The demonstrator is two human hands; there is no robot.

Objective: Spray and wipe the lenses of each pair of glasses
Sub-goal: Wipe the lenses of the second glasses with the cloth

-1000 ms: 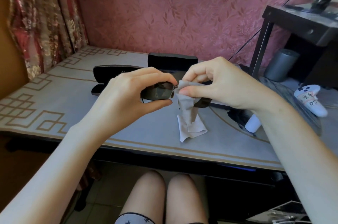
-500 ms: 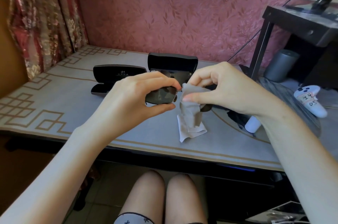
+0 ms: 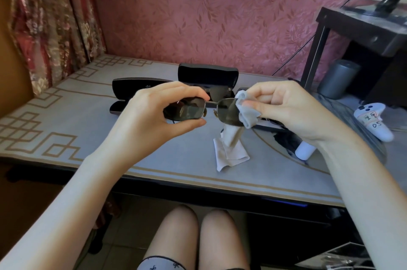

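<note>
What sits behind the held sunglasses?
Behind the sunglasses, two open black cases: a long case and a taller case. The left hand and the sunglasses cover their insides; contents not visible.

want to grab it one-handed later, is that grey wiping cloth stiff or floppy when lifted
Probably floppy: the cloth droops from the right hand and its tail lies crumpled on the table. Likely light, since a fingertip pinch carries it.

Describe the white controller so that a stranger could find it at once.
Start at the patterned table, then go to its right end, beside the dark stand. The white controller lies there; unlike the plain white bottle nearby, it carries handwritten labels.
</note>
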